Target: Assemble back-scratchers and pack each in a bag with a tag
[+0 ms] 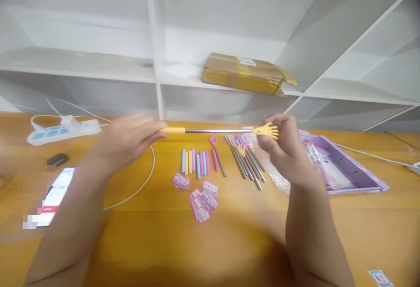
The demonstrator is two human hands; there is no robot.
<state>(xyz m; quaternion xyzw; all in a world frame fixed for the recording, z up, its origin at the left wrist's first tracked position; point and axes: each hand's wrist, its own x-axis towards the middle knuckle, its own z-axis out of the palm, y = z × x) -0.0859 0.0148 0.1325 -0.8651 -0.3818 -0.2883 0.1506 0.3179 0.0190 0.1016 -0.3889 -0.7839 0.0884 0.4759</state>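
Observation:
A back scratcher (pixel 218 131) with a yellow handle, a metal rod and a yellow hand-shaped head is stretched level between my hands. My left hand (pixel 131 140) is closed round the yellow handle. At the other end, the thumb and fingers of my right hand (pixel 284 145) grip the yellow head. Below the rod lie several coloured handle tubes (pixel 201 163) in blue, yellow, purple and pink. To their right are several metal rods (pixel 249 164) with hand-shaped heads, and one pink-headed rod (pixel 219 155) lies apart. Small printed cards (pixel 200 204) lie nearer to me.
A purple box (pixel 357 169) holding plastic-wrapped items stands at the right, beside clear plastic wrap (pixel 272 171). A power strip (pixel 65 131), white cable (pixel 149 175), dark object (pixel 57 159) and phone (pixel 59 195) lie left. A taped carton (pixel 244 73) rests on the shelf behind.

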